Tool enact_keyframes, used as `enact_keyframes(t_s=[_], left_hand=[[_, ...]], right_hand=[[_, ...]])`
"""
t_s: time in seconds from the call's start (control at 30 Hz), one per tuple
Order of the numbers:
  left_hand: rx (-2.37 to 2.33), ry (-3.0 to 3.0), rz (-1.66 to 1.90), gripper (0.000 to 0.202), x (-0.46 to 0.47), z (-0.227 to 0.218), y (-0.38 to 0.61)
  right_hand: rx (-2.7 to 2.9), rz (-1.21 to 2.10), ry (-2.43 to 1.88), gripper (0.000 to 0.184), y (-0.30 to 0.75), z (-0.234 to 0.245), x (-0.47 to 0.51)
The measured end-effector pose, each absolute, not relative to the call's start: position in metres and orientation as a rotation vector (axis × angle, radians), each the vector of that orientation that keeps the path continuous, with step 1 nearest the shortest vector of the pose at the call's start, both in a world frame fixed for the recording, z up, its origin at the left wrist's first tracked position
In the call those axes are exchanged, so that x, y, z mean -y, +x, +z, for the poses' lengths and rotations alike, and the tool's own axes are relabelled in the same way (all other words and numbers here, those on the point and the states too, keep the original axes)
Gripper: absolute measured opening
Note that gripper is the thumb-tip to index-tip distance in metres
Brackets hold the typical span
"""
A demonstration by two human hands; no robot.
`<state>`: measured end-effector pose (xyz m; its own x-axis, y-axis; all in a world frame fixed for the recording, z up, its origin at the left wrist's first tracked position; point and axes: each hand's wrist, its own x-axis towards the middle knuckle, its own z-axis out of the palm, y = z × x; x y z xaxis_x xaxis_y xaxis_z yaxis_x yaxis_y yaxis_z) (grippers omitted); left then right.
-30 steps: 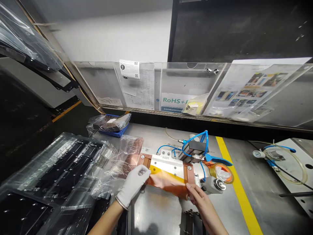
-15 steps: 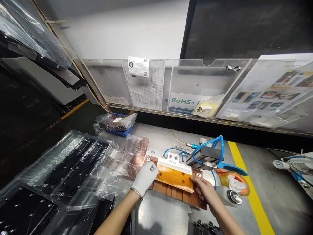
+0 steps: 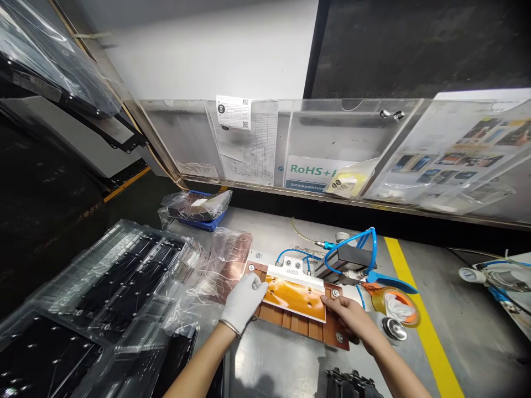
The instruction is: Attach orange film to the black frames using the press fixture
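An amber, glossy film sheet (image 3: pixel 293 297) with a pale edge and small dark holes lies against the white block (image 3: pixel 295 276) marked JJ-25070, over a brown ridged fixture plate (image 3: pixel 286 319). My left hand (image 3: pixel 244 301), in a white glove, is closed with its fingertips at the sheet's left edge. Bare, my right hand (image 3: pixel 346 315) pinches the right edge between thumb and fingers; some of its fingers are hidden beneath. Screws (image 3: pixel 339 336) show at the plate's corners. Blue air hoses (image 3: pixel 298 254) run behind the white block.
Clear trays with black parts (image 3: pixel 120 276) fill the left. Copper-coloured sheets in plastic (image 3: pixel 232 260) lie beside the fixture, with a blue bin (image 3: pixel 207 222) behind. A tape roll (image 3: pixel 396 307) and a metal-capped bottle (image 3: pixel 393 328) stand right. Black parts (image 3: pixel 350 384) lie in front.
The film sheet has shifted slightly and its reflections differ. My right hand has moved a little to the left and up at its edge; my left hand stays at the left edge.
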<state>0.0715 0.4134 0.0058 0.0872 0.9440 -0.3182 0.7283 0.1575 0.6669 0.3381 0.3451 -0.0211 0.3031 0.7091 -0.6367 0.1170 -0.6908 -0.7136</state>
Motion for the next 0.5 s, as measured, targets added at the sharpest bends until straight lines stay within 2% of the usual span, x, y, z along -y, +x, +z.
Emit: enact_keyframes(t_s=[0.13, 0.27, 0.4, 0.5], left_hand=[[-1.806, 1.554, 0.376, 0.038, -0.401, 0.011, 0.060], [-1.946, 1.442, 0.484, 0.038, -0.380, 0.016, 0.035], [-2.011, 1.397, 0.547, 0.058, -0.330, 0.005, 0.004], [-2.008, 1.520, 0.477, 0.081, -0.285, -0.014, -0.010]], right_hand=[[0.798, 1.403, -2.070, 0.055, 0.345, -0.021, -0.344], [0.840, 1.389, -2.062, 0.052, 0.347, -0.020, -0.341], [0.855, 1.345, -1.992, 0.048, 0.351, -0.014, -0.331], [0.844, 1.304, -1.915, 0.044, 0.354, -0.007, -0.319]])
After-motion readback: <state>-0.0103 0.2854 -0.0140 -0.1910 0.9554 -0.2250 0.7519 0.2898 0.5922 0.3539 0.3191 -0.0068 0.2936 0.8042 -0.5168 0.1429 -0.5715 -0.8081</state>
